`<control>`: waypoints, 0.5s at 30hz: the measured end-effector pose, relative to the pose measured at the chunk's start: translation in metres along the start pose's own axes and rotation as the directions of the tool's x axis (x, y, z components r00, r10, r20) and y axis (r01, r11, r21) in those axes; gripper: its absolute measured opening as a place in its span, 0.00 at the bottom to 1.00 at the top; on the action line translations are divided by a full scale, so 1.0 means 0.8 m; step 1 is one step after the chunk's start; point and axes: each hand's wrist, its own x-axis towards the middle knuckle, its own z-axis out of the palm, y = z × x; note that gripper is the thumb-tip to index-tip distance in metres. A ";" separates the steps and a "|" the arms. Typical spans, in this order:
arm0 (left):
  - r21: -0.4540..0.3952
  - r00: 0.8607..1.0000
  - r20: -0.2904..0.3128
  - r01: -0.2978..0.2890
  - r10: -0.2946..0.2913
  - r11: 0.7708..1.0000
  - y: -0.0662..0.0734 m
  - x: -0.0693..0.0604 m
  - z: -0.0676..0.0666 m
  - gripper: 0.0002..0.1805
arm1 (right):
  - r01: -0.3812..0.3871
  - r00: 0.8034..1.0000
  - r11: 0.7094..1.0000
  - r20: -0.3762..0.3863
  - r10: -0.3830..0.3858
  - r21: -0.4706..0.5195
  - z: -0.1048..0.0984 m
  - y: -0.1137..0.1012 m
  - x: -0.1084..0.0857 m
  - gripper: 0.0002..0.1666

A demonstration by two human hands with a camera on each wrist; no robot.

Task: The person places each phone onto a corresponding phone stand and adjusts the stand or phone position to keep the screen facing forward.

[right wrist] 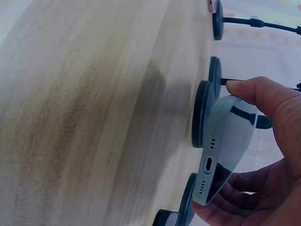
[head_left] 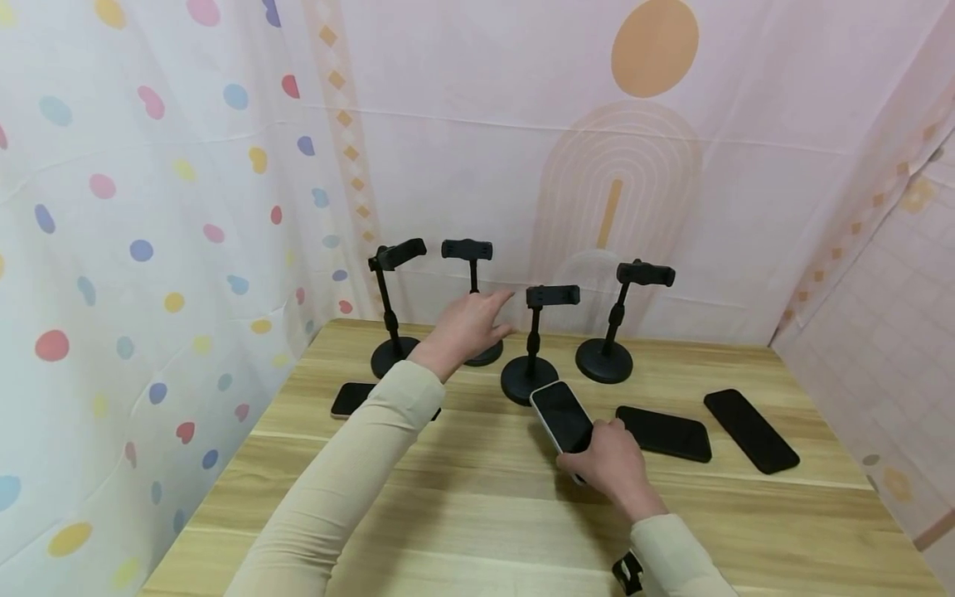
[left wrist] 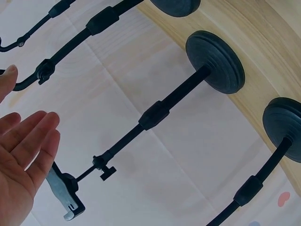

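Behind everything, a pale patterned cloth (head_left: 462, 166) hung at the back of a wooden table (head_left: 485, 531). Across that table reached two arms in cream sleeves: the left sleeve (head_left: 366, 473) stretched well forward from the lower left, while the right sleeve (head_left: 679, 551) came in shorter from the lower right. Four black stands stood towards the back: a leftmost stand (head_left: 391, 356), a second stand (head_left: 467, 249), a third stand (head_left: 525, 379) and a rightmost stand (head_left: 604, 361). The left hand (head_left: 468, 326) held nothing, turned rightward at the wrist in front of the second stand, fingers extended and thumb apart; whether it touched the pole could not be told. Well apart from it, the right hand (head_left: 612, 460) gripped a white-edged phone (head_left: 563, 419) by its near end, thumb and fingers on opposite edges, its far end near the third stand's base. Two dark phones (head_left: 664, 433) lay flat to the right; another phone (head_left: 351, 400) lay partly behind the left sleeve.
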 end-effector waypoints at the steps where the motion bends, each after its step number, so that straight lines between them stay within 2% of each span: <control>1: -0.006 1.000 -0.014 -0.007 0.006 1.000 0.000 0.000 0.000 0.34 | -0.006 1.000 1.000 -0.007 0.006 0.012 -0.001 -0.002 0.000 0.37; 8: -0.019 0.987 -0.144 -0.073 0.069 0.997 0.001 -0.001 0.001 0.32 | -0.039 0.997 0.995 -0.065 0.046 0.095 -0.010 -0.012 -0.003 0.40; 11: -0.013 0.977 -0.190 -0.103 0.098 0.995 0.003 -0.001 0.002 0.31 | -0.042 0.994 0.993 -0.099 0.053 0.113 -0.014 -0.016 -0.004 0.43; 15: 0.010 0.960 -0.244 -0.139 0.137 0.990 0.005 -0.001 0.002 0.31 | -0.035 0.988 0.990 -0.144 0.055 0.140 -0.017 -0.018 -0.004 0.41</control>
